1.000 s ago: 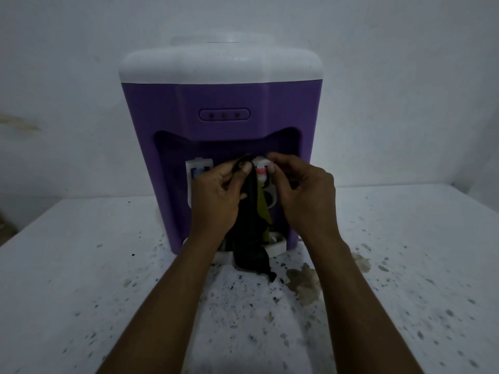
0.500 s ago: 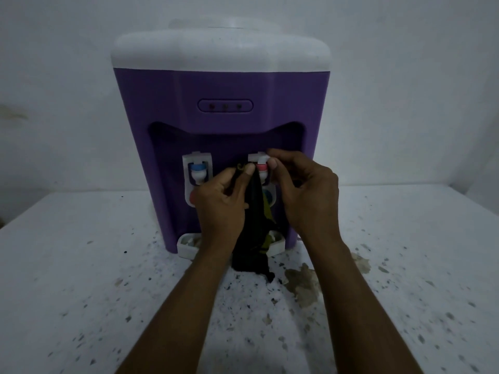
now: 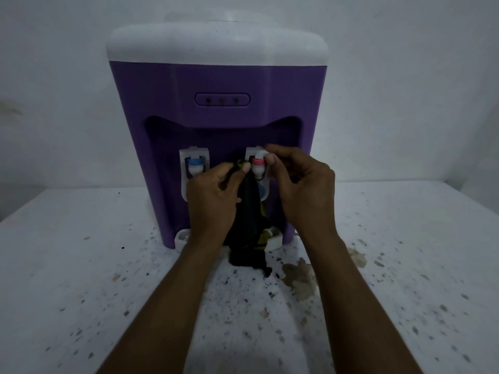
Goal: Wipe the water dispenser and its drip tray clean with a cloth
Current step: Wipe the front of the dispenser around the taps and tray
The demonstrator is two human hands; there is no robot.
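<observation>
The purple water dispenser [image 3: 216, 76] stands on a speckled table [image 3: 81, 265]. The left hand [image 3: 210, 201] pinches the top of a dark cloth [image 3: 247, 220], which hangs down over the drip tray [image 3: 275, 240] onto the table. The right hand [image 3: 305, 190] has its fingers curled, thumb and forefinger pinching the red tap [image 3: 258, 163]

Purple water dispenser [image 3: 216, 82] with white top stood on speckled white table [image 3: 81, 265]. Left hand [image 3: 213, 201] pinched the top of a dark cloth [image 3: 247, 225] just left of the red tap [image 3: 258, 164]. Cloth hung down over the drip tray [image 3: 275, 240] onto the table. Right hand [image 3: 305, 193] had thumb and forefinger curled on the red tap. Blue tap [image 3: 194, 164] was uncovered. 1 brown stain [image 3: 299, 276] lay just right of the cloth's end.
</observation>
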